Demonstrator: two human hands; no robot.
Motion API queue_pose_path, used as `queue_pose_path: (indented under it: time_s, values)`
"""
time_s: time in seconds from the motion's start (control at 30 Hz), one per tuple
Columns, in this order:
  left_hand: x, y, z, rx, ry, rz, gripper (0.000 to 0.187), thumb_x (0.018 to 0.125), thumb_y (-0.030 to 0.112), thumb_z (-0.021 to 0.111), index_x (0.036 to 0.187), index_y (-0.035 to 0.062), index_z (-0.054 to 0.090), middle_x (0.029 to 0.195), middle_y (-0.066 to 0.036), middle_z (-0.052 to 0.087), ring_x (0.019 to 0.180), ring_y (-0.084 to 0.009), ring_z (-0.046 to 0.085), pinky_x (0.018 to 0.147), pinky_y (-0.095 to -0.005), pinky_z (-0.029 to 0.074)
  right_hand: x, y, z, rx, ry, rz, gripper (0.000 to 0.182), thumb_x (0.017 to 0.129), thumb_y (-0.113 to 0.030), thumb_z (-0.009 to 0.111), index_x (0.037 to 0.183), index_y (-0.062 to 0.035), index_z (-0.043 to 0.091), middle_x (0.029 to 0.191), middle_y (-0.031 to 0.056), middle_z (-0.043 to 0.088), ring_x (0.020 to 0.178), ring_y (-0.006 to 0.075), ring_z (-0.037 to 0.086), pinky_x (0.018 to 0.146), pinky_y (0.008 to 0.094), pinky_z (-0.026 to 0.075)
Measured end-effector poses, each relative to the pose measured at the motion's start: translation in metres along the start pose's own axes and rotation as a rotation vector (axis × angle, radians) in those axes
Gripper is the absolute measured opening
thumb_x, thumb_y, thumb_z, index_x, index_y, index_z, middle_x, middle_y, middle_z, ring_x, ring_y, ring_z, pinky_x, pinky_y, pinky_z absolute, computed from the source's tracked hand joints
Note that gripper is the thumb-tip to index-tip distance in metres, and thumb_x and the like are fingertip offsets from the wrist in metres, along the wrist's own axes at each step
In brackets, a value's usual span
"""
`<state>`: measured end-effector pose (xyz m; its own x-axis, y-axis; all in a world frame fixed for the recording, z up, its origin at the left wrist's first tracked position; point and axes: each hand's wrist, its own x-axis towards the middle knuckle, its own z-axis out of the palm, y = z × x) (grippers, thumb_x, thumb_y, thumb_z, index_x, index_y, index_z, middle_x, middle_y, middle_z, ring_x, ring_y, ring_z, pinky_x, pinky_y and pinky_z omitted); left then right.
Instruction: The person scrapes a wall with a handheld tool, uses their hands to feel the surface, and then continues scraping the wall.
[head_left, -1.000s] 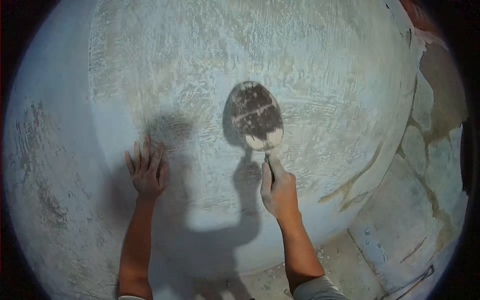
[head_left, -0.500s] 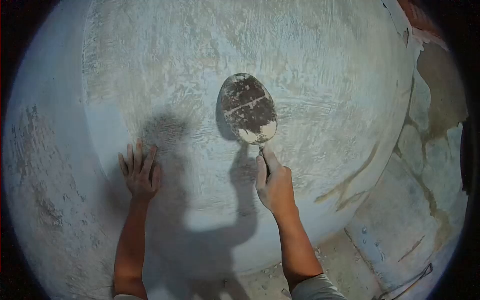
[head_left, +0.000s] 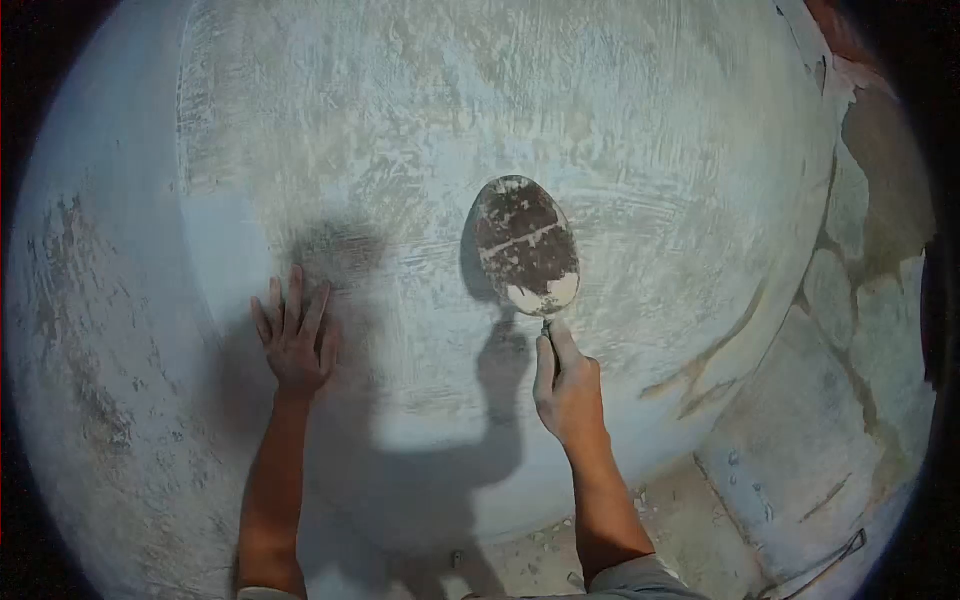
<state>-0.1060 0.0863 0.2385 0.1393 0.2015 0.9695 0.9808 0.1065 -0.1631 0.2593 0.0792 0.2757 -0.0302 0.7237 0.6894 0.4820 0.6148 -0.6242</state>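
My right hand is closed around the short handle of an oval-bladed trowel. Its dark, pale-spattered face is turned to me, with a light line across it and a whitish patch near the handle. Behind it, the blade lies close over a large wall coated in rough grey-white plaster, and it casts a shadow to its left. To the left, my left hand rests flat on the same wall, fingers spread and pointing up, holding nothing.
Irregular stonework with brown joints runs down the right side. Crumbs of debris lie on the floor at the wall's foot. A thin dark looped piece lies at the lower right. My shadow falls across the wall between my arms.
The trowel and my right hand have moved right and a little downward over the wall. The whole view has shifted slightly, and my left hand stays spread on the wall.
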Motion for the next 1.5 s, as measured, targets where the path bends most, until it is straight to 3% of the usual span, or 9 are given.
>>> queue_pose_path:
  time_s: [0.27,0.63,0.73,0.9,1.03,1.13,1.27,1.3,1.5]
  values:
    - [-0.001,0.001,0.003,-0.015,0.007,0.004,0.044,0.097,0.036,0.055,0.139,0.0234,0.061,0.158,-0.008,0.041,0.147,-0.0370,0.032,0.121,-0.0602,0.010,0.031,-0.012,-0.004,-0.049,0.048,-0.145,0.037,0.099,-0.009,0.052,0.136,-0.0017,0.054,0.071,0.0263,0.062,0.063,0.0407,0.065,0.059,0.0385,0.049]
    - [-0.002,0.007,0.003,0.005,-0.011,-0.031,0.045,0.097,0.038,0.056,0.140,0.0250,0.060,0.159,-0.006,0.040,0.149,-0.0358,0.030,0.122,-0.0592,0.008,0.015,0.012,0.031,0.006,0.033,-0.178,0.032,0.100,-0.008,0.052,0.130,0.0040,0.056,0.064,0.0234,0.057,0.055,0.0318,0.061,0.055,0.0365,0.047]
    - [-0.001,0.003,0.007,0.017,0.032,0.045,0.047,0.101,0.038,0.047,0.141,0.0172,0.059,0.161,-0.011,0.035,0.151,-0.0370,0.023,0.121,-0.0604,0.005,-0.028,0.038,0.040,0.028,-0.017,-0.112,0.037,0.100,-0.008,0.053,0.135,0.0030,0.054,0.065,0.0238,0.058,0.055,0.0323,0.061,0.055,0.0363,0.047]
    - [-0.001,0.003,0.004,0.024,-0.005,0.041,0.047,0.101,0.039,0.047,0.142,0.0177,0.058,0.160,-0.012,0.035,0.151,-0.0372,0.022,0.122,-0.0602,0.004,0.006,0.012,0.034,-0.012,-0.080,-0.116,0.043,0.100,-0.010,0.054,0.141,-0.0017,0.050,0.073,0.0251,0.063,0.063,0.0384,0.065,0.060,0.0410,0.051]
    - [-0.003,0.004,0.004,0.025,-0.017,-0.005,0.046,0.098,0.039,0.053,0.142,0.0251,0.058,0.159,-0.008,0.040,0.151,-0.0339,0.025,0.122,-0.0596,0.008,0.004,0.022,0.032,-0.021,0.008,-0.225,0.042,0.099,-0.009,0.054,0.140,-0.0002,0.051,0.068,0.0219,0.062,0.057,0.0348,0.063,0.057,0.0387,0.051]
    - [-0.005,0.003,0.007,-0.010,0.014,-0.007,0.046,0.098,0.040,0.053,0.141,0.0249,0.059,0.159,-0.007,0.040,0.151,-0.0338,0.024,0.122,-0.0590,0.008,-0.029,0.034,0.025,0.003,-0.046,-0.069,0.037,0.098,-0.006,0.053,0.135,0.0008,0.056,0.084,0.0265,0.068,0.066,0.0388,0.068,0.061,0.0380,0.052]
    - [-0.005,0.004,0.011,0.017,0.051,0.016,0.047,0.097,0.040,0.054,0.141,0.0254,0.059,0.160,-0.006,0.038,0.152,-0.0321,0.023,0.123,-0.0582,0.007,0.010,-0.005,0.020,-0.047,-0.076,-0.083,0.040,0.098,-0.007,0.053,0.138,-0.0001,0.054,0.072,0.0256,0.062,0.059,0.0389,0.063,0.058,0.0382,0.050]
    - [-0.005,0.005,0.011,0.023,0.032,0.014,0.048,0.096,0.039,0.055,0.142,0.0256,0.058,0.160,-0.006,0.038,0.152,-0.0319,0.023,0.123,-0.0581,0.007,0.028,-0.006,0.024,-0.051,-0.008,-0.239,0.040,0.099,-0.007,0.053,0.139,-0.0005,0.053,0.066,0.0250,0.057,0.055,0.0375,0.060,0.055,0.0359,0.047]
    - [-0.004,0.004,0.008,0.016,0.036,0.020,0.050,0.095,0.037,0.057,0.144,0.0261,0.055,0.160,-0.006,0.037,0.153,-0.0312,0.020,0.123,-0.0581,0.007,-0.004,0.016,0.021,-0.016,-0.047,-0.147,0.044,0.101,-0.013,0.053,0.141,0.0019,0.049,0.065,0.0234,0.060,0.056,0.0342,0.063,0.058,0.0394,0.050]
